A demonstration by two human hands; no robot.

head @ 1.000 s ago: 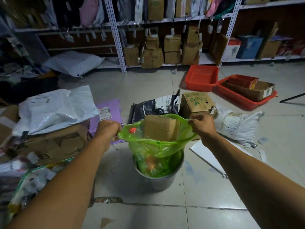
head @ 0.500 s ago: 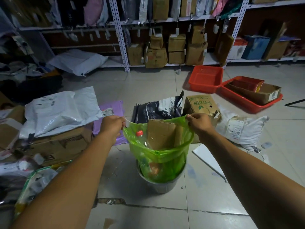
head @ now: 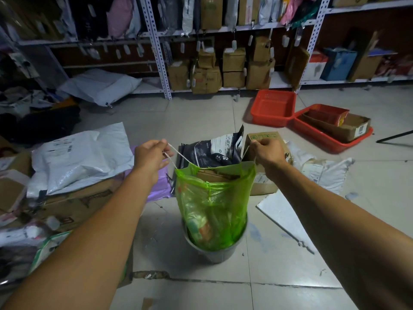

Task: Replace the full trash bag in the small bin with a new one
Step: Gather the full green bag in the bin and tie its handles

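Note:
A full green trash bag [head: 214, 204] stands stretched tall out of the small grey bin [head: 212, 251] on the floor; its lower part is still inside the bin. Cardboard pieces and bottles show through the plastic. My left hand [head: 150, 157] grips a white drawstring [head: 176, 154] at the bag's left top edge. My right hand [head: 267, 153] grips the drawstring at the right top edge. Both hands are raised above the bag's mouth, which is narrowed.
A dark pet-food bag [head: 214, 151] and a cardboard box [head: 266, 139] lie just behind the bin. White mailer bags [head: 80, 157] and flattened cardboard [head: 73, 204] are to the left, a white board [head: 283, 215] to the right, red trays [head: 274, 108] farther back, shelves along the wall.
Both hands have risen, pulling the drawstrings out. The bag has been lifted higher out of the bin and its mouth has drawn narrower.

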